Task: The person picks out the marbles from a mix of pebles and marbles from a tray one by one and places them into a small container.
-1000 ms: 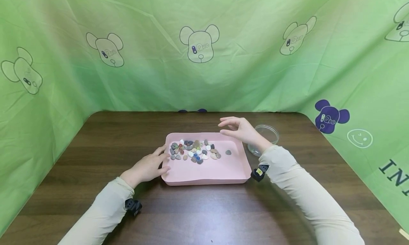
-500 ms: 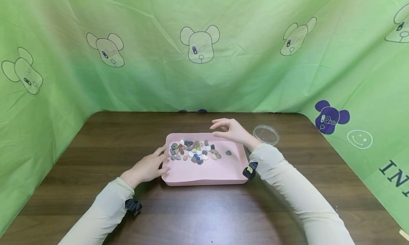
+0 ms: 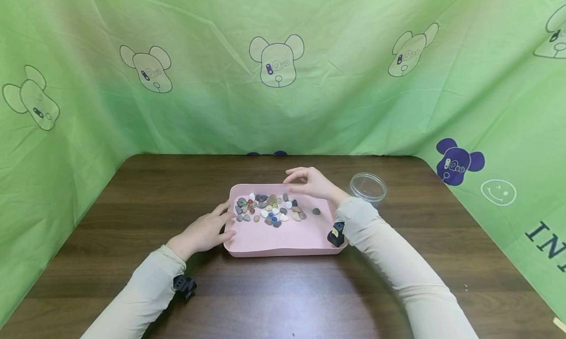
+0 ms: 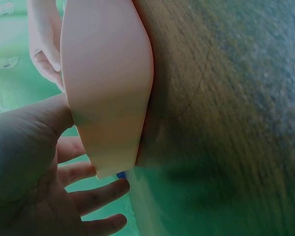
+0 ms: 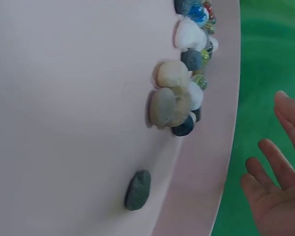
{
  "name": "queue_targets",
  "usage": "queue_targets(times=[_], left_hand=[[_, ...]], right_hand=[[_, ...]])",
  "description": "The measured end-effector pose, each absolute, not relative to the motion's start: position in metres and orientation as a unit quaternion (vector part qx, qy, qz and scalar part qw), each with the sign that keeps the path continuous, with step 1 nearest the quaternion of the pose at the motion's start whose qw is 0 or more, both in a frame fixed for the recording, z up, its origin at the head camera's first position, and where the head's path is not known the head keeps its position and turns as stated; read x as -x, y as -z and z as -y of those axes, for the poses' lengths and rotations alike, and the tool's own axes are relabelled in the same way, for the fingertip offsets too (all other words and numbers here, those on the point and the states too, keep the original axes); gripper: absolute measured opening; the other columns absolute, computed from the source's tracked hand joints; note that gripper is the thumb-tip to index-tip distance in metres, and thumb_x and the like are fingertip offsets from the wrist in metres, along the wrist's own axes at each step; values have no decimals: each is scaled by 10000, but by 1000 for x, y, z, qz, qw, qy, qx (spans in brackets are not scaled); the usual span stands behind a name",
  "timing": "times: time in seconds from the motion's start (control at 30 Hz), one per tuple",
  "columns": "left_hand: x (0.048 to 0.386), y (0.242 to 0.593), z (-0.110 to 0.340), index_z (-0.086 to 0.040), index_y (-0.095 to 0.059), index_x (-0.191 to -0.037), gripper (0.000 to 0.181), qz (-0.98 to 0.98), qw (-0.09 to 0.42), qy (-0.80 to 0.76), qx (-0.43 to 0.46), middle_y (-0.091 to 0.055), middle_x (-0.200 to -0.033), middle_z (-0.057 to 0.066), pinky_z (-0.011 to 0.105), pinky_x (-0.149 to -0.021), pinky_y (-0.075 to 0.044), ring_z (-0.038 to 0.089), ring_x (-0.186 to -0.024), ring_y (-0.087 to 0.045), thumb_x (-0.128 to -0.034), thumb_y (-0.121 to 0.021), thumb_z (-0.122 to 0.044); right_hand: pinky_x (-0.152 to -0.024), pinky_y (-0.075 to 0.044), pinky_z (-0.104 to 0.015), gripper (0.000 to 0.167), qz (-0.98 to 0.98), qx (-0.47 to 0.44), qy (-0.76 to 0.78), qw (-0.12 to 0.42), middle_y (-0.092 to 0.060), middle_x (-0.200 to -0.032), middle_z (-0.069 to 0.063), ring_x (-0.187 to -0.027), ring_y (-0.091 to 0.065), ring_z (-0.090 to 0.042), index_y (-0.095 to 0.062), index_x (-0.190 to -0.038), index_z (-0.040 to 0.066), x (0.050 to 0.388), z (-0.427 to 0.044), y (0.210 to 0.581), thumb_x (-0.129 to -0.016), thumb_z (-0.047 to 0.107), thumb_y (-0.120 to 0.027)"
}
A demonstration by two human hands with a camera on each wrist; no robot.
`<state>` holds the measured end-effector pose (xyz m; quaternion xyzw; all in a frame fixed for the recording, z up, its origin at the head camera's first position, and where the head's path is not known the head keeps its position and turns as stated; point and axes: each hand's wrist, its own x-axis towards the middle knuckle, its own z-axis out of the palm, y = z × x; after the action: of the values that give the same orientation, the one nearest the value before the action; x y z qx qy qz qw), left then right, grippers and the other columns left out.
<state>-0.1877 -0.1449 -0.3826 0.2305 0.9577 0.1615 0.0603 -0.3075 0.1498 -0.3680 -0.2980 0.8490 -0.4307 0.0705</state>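
Observation:
A shallow pink tray (image 3: pixel 283 238) holds several pebbles and glass marbles grouped at its back left. One dark grey pebble (image 3: pixel 316 211) lies apart on the right; the right wrist view shows this pebble (image 5: pixel 138 190) near the tray wall. My left hand (image 3: pixel 201 235) touches the tray's left side with spread, relaxed fingers; in the left wrist view its thumb meets the tray rim (image 4: pixel 71 110). Above the tray's back edge hovers my right hand (image 3: pixel 311 184), fingers loosely bent and holding nothing. Blue marbles (image 3: pixel 272 218) sit at the front of the group.
A clear round jar (image 3: pixel 368 185) stands to the right of the tray, partly hidden by the right forearm. The brown wooden table (image 3: pixel 265 295) extends around the tray. A green printed cloth (image 3: pixel 274 118) hangs behind and at both sides.
My right hand has moved left from near the jar, sinking slightly toward the tray's back edge. The left hand, the tray and the stones stay in place.

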Motion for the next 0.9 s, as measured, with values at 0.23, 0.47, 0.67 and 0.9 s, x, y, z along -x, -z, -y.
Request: queue_targets(times=[0.23, 0.47, 0.67, 0.9], left_hand=[[188, 382, 145, 27, -556, -1244, 465, -958, 62, -162, -229, -305, -1479, 253, 522, -968, -440, 446, -1160, -531, -884, -613, -262], [187, 382, 144, 26, -556, -1247, 470, -958, 67, -159, -228, -299, -1483, 251, 525, -973, -437, 444, -1170, -525, -886, -611, -270], [187, 382, 144, 26, -557, -1244, 462, -958, 64, -158, -230, -301, -1481, 253, 525, -970, -438, 446, -1161, -529, -887, -609, -261], [188, 383, 145, 27, -558, -1241, 460, -958, 62, -158, -231, -302, -1481, 253, 523, -965, -442, 443, -1153, -537, -885, -611, -260]], right_hand=[[-1077, -367, -460, 224, -867, 300, 395, 54, -520, -1325, -247, -1300, -437, -356, -696, -1014, -2, 308, -147, 372, -803, 73, -699], [-1084, -351, -480, 200, -873, 304, 377, 63, -524, -1335, -219, -1305, -438, -338, -711, -994, 23, 309, -142, 378, -799, 64, -700], [-1091, -334, -491, 190, -883, 301, 352, 75, -515, -1359, -185, -1306, -434, -337, -723, -983, 60, 311, -136, 383, -797, 96, -711], [-1109, -286, -517, 178, -895, 303, 316, 82, -504, -1377, -162, -1308, -427, -351, -729, -963, 75, 310, -130, 388, -788, 96, -704]])
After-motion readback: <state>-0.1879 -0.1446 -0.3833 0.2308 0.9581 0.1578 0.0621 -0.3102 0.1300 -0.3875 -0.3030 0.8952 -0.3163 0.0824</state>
